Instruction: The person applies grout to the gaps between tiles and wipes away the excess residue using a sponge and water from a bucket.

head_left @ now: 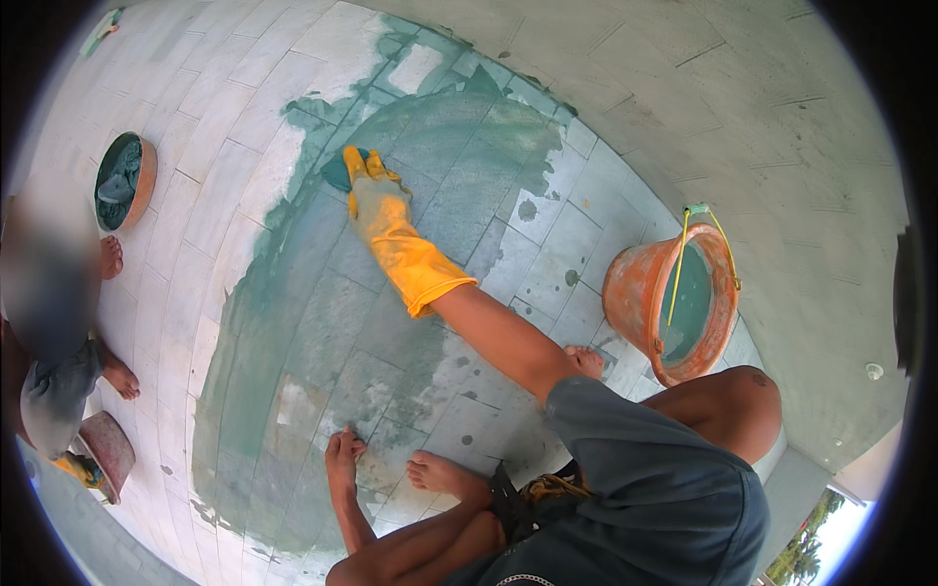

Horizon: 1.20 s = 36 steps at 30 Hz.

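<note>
Mid-spread: your gloved right hand (376,195) presses a green sponge (342,171) onto the tiled floor (244,127), upper centre — left hand (342,454) flat, fingers splayed, bracing at lower centre. Next likely needs the bucket (635,293) — far right.

A blurred co-worker (44,283) is cut off at left; the sponge (337,171) lies mostly hidden, perhaps under glove fingers (360,168).

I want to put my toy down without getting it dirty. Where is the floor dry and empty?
Dry pale tiles lie between the green wet patch and the bowl at far left. More lie beyond the orange bucket, toward the top right. It is crowded near the gloved right hand, the bare left hand and the feet.
</note>
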Each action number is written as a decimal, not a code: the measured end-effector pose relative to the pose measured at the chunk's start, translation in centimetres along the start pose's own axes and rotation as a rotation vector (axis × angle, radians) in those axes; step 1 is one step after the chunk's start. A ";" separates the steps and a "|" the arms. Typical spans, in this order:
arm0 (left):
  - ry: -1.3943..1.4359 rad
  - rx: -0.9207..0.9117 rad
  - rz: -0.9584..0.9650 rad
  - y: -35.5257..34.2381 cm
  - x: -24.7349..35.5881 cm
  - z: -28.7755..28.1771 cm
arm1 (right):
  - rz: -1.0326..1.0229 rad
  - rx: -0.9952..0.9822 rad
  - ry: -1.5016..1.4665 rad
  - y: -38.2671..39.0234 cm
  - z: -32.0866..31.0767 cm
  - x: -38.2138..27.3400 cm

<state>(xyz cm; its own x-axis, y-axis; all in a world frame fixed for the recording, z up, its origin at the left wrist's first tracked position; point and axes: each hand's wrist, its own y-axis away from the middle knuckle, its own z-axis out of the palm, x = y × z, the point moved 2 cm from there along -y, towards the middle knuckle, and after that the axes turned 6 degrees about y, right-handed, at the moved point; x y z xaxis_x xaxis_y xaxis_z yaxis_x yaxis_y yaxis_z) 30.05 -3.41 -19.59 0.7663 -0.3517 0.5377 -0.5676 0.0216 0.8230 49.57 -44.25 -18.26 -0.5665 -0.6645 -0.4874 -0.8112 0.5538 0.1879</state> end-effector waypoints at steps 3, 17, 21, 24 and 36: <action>0.045 0.007 0.017 0.0 -0.2 -0.5 | -0.137 0.062 -0.136 0.6 -0.9 0.3; -0.076 0.005 0.005 0.7 0.1 -0.7 | -0.080 0.326 0.056 -9.9 -4.4 5.1; -0.170 -0.101 -0.027 1.8 2.1 0.9 | -0.303 0.254 0.047 -7.0 -0.6 1.2; -0.242 -0.189 -0.001 2.7 3.0 0.7 | -0.390 0.116 0.026 -3.2 1.5 -2.3; -0.296 -0.157 0.145 3.3 3.8 1.8 | -0.626 -0.232 0.146 11.7 5.6 -5.6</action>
<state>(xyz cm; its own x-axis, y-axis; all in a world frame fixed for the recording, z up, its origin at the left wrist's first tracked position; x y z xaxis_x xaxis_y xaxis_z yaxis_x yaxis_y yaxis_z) 30.53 -6.39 -15.22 0.5478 -0.5896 0.5936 -0.5933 0.2265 0.7725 44.10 -31.21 -18.09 0.0187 -0.8946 -0.4465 -0.9933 -0.0678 0.0941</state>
